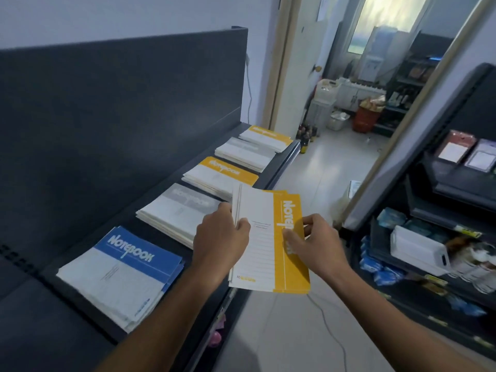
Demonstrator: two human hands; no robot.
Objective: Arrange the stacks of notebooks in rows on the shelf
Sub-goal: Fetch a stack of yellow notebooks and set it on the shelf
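— Which step?
— The left hand [220, 237] and right hand [314, 242] hold the yellow notebooks [261, 253] just off the shelf [126, 220] front, fingers curled round the sides.
— Next?
— Probably squaring them, then laying them on the yellow stack [222, 173].

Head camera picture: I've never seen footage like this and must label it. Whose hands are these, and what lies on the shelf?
No machine here: a person wears one wide-angle camera on the head, looking forward and down, so the arms entering from below are their own. The left hand and right hand each grip an edge of a few yellow notebooks, held in the air by the dark shelf. On it lie five stacks in a row: a blue stack nearest, then a grey stack, a yellow stack, a pale stack and a far yellow stack.
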